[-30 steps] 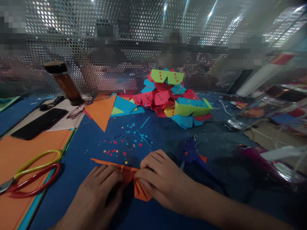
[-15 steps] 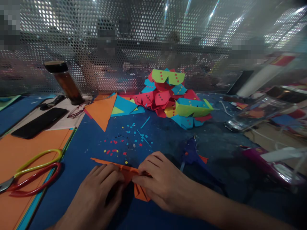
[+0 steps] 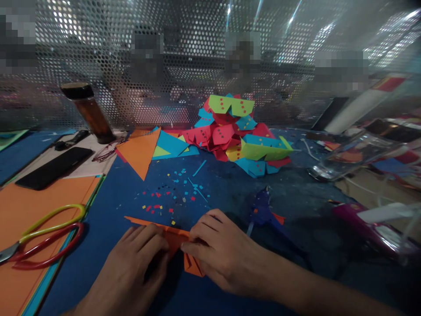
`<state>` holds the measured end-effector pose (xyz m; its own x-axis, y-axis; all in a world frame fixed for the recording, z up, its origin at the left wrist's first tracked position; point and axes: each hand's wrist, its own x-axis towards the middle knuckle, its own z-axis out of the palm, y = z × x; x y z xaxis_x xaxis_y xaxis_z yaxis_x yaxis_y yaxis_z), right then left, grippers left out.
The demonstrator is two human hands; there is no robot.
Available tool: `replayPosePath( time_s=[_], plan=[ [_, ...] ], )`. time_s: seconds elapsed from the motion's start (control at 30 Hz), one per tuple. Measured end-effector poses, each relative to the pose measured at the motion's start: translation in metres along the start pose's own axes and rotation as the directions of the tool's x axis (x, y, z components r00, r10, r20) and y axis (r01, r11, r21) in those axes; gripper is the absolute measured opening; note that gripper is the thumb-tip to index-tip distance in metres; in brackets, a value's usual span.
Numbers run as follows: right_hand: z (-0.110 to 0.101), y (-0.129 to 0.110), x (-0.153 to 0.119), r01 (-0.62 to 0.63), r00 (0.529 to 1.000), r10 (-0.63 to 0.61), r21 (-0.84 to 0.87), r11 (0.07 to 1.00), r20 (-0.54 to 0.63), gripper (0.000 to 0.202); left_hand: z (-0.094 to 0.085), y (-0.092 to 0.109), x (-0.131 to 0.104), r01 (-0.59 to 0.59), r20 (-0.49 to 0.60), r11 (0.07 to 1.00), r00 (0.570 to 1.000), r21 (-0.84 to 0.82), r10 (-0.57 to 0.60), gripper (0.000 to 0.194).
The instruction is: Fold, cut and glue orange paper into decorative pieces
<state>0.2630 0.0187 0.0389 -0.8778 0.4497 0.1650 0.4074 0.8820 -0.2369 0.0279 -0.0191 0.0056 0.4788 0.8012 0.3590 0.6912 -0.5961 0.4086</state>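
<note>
A folded piece of orange paper (image 3: 177, 240) lies on the blue table (image 3: 226, 191) between my hands. My left hand (image 3: 138, 259) grips its left part, fingers curled over the long folded edge. On the right part, my right hand (image 3: 220, 252) pinches the paper with thumb and fingers; a folded end sticks out below it. Parts of the paper are hidden under both hands. Just beyond lie tiny red, blue and yellow paper bits (image 3: 177, 184). A dark blue glue gun (image 3: 263, 208) rests right of my right hand.
Scissors (image 3: 49, 237) with yellow and red handles lie on orange sheets (image 3: 66, 197) at left, near a black phone (image 3: 55, 167) and a brown jar (image 3: 90, 116). Folded colourful paper shapes (image 3: 226, 131) pile up at the back, before a perforated metal screen (image 3: 184, 66). A clear container (image 3: 348, 151) stands right.
Almost nothing differs. My left hand has shifted very slightly along the orange paper; my right hand keeps its place.
</note>
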Motion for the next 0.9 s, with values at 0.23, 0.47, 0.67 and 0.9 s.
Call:
replayPosePath(
  time_s=[0.23,0.47,0.67,0.9],
  plan=[
    [-0.001,-0.001,0.001,-0.021,0.999,0.021,-0.008,1.000,0.040,0.026,-0.001,0.000,0.001,-0.028,-0.002,1.000,1.000,0.004,0.028,0.016],
    [0.002,-0.002,0.002,-0.021,0.999,0.022,-0.029,0.999,0.030,0.019,-0.005,0.002,0.005,-0.140,-0.015,0.983,0.990,0.122,0.143,0.020],
    [0.001,-0.003,0.002,-0.029,0.998,0.030,-0.039,0.999,0.046,0.019,-0.014,0.006,0.008,-0.294,-0.042,0.926,0.949,0.237,0.312,0.037],
    [-0.001,-0.002,0.002,-0.014,0.998,0.017,-0.048,0.999,0.053,0.023,-0.017,0.003,-0.002,-0.367,-0.007,0.865,0.919,0.343,0.393,0.042]
  ],
)
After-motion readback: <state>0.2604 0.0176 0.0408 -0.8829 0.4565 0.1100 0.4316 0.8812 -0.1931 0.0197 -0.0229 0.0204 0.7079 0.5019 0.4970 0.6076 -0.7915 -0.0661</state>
